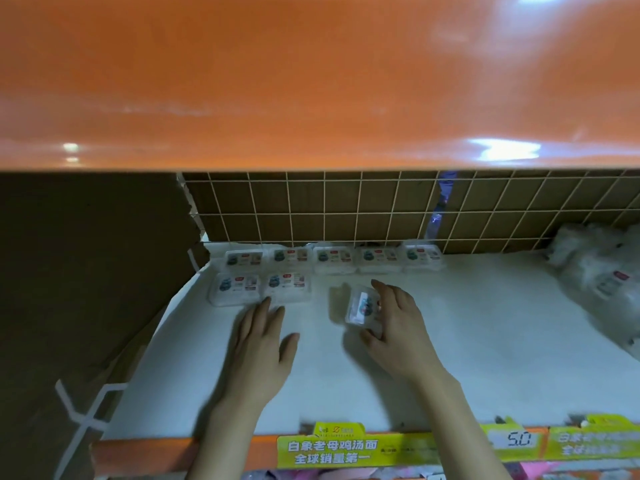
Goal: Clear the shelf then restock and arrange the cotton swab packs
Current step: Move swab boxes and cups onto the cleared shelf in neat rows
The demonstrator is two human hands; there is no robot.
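On the shelf (450, 341), five swab packs (334, 259) stand in a row along the back, against the wire grid (346, 209). Two more packs (258, 289) lie side by side just before the left end of that row. The left hand (258, 344) rests flat before these two, fingertips near them. To its right, the right hand (398, 327) holds a tilted pack (362, 306) above the shelf. A heap of bags (602, 271) lies at the far right. Price tags (346, 448) hang along the front edge.
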